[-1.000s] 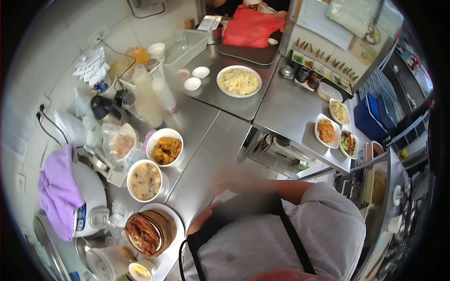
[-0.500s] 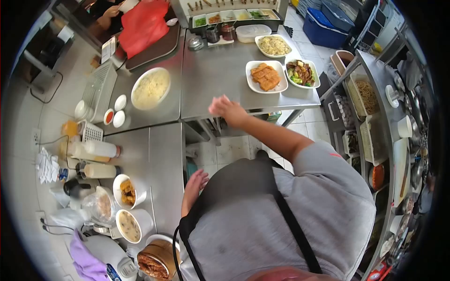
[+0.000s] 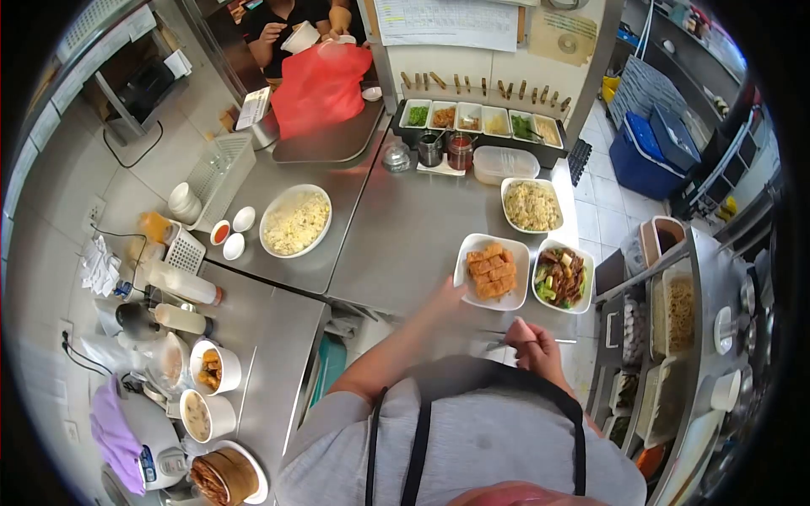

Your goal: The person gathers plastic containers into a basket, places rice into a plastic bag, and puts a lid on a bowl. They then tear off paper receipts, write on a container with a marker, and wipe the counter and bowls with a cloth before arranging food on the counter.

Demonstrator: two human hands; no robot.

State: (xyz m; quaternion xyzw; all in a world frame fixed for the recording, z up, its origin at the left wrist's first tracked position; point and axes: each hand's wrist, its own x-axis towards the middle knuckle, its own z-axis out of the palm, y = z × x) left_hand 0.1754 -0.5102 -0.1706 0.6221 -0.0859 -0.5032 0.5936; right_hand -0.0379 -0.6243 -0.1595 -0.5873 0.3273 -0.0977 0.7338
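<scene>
My left hand (image 3: 449, 297) reaches forward and grips the near left rim of a white plate of fried orange pieces (image 3: 469, 253) on the steel table (image 3: 405, 244). My right hand (image 3: 529, 341) is closed into a fist at the table's near edge, with a thin utensil (image 3: 564, 341) seeming to run through it. Beside the plate stands a dish of meat and greens (image 3: 563, 277), and behind that a dish of fried rice (image 3: 531, 205).
A condiment tray (image 3: 477, 122) and a lidded box (image 3: 504, 164) line the back. A big rice bowl (image 3: 295, 222) is at the left, soup bowls (image 3: 202, 413) and a rice cooker (image 3: 139, 443) lower left. Another person handles a red bag (image 3: 316, 84). Blue coolers (image 3: 650, 148) stand at the right.
I have turned toward the table with the plates. My left hand came up from my side to the fried plate's rim. My right hand pulled back from the table to its near edge.
</scene>
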